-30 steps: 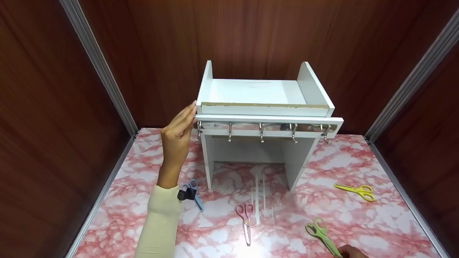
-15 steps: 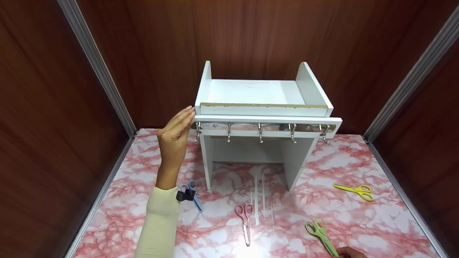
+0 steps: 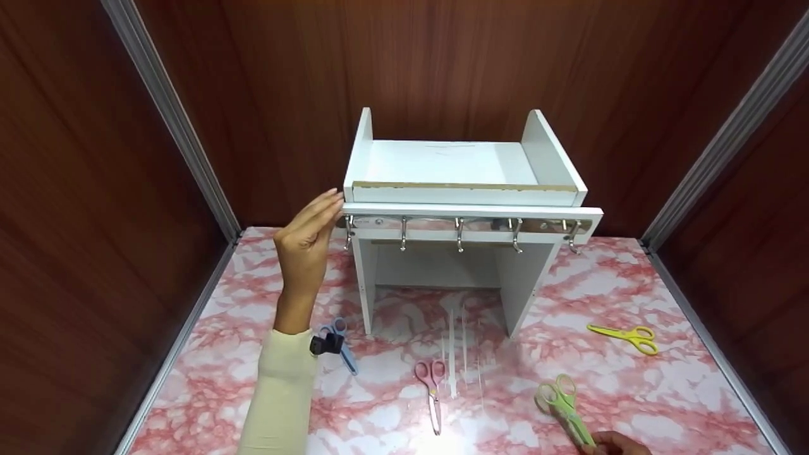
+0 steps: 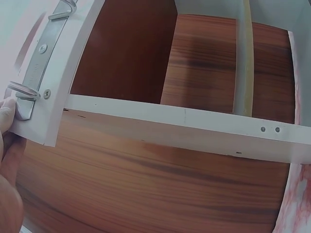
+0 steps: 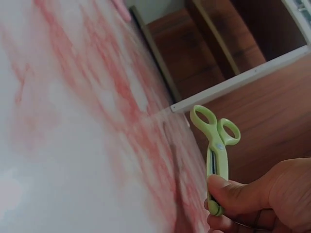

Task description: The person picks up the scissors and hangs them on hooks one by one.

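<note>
A white wooden shelf unit [image 3: 442, 161] stands on the table, a hook rail [image 3: 480, 235] with several metal hooks across its front. My left hand [image 3: 306, 243] holds the rail's left end. In the left wrist view, the thumb [image 4: 7, 115] lies on the front beside a hook [image 4: 24, 91], and the fingers go behind the board. Low on the right, my right hand [image 3: 614, 443] pinches green scissors [image 3: 569, 407] by the blade end. Their handle loops point away from the hand in the right wrist view, and the scissors [image 5: 217, 145] are tilted up off the table.
Pink scissors [image 3: 432, 392] lie in front of the unit, beside thin white strips [image 3: 452, 354]. Blue scissors [image 3: 346, 357] lie partly behind the left wrist's camera, and yellow scissors [image 3: 626, 336] are at the right. Dark wood panels [image 3: 442, 57] enclose the pink marbled table [image 3: 215, 379].
The right hand has raised the loop end of the green scissors off the table. My left hand stays at the rail's end, its fingers slightly lower than a second ago.
</note>
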### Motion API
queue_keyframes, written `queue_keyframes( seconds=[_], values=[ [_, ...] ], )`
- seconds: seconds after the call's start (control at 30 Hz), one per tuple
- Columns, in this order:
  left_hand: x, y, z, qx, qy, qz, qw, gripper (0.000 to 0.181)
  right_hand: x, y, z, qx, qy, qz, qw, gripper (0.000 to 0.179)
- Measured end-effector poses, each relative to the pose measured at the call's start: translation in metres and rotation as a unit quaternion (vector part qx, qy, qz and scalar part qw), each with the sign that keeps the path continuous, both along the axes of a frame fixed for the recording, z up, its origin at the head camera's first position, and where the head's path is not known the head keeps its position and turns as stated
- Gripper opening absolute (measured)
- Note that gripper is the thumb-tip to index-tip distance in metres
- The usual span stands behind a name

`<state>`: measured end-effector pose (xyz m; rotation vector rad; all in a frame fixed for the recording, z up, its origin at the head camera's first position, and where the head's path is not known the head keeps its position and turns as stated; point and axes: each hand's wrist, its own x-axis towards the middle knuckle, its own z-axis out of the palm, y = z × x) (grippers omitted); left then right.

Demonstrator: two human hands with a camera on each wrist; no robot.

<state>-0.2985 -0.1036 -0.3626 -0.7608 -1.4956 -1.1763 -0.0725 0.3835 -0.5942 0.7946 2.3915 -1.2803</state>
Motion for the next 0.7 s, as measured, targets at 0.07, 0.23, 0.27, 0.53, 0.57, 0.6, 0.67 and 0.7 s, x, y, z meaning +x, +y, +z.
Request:
queue_keyframes(
  seconds=[0.07,0.23,0.27,0.53,0.57,0.6,0.67,0.7],
  values=[
    [0.0,0.0,0.0,0.002,0.001,0.0,1.0,0.023,0.001,-0.002,0.001,-0.008,0.013,-0.015,0.9998,0.069],
    [-0.001,0.0,0.0,0.006,0.005,-0.002,1.0,0.023,0.002,-0.008,0.003,-0.014,0.031,-0.04,0.9986,0.068],
    [-0.001,0.0,0.0,0.006,0.006,-0.003,1.0,0.023,0.002,-0.009,0.004,-0.013,0.03,-0.041,0.9986,0.068],
    [0.0,0.0,0.0,-0.002,0.004,-0.002,1.0,0.024,0.005,-0.016,0.012,0.006,0.095,-0.034,0.9949,0.059],
    [0.0,0.0,0.0,-0.001,0.003,-0.003,1.0,0.024,0.005,-0.017,0.013,0.006,0.093,-0.034,0.995,0.061],
    [0.0,0.0,0.0,-0.001,0.002,-0.003,1.0,0.024,0.005,-0.017,0.013,0.007,0.092,-0.034,0.9952,0.063],
    [0.0,-0.001,0.0,0.001,0.002,-0.004,1.0,0.024,0.003,-0.016,0.014,0.008,0.083,-0.036,0.9958,0.069],
    [0.0,-0.001,0.0,0.001,0.002,-0.002,1.0,0.023,0.003,-0.016,0.014,0.008,0.08,-0.038,0.996,0.072]
  ],
)
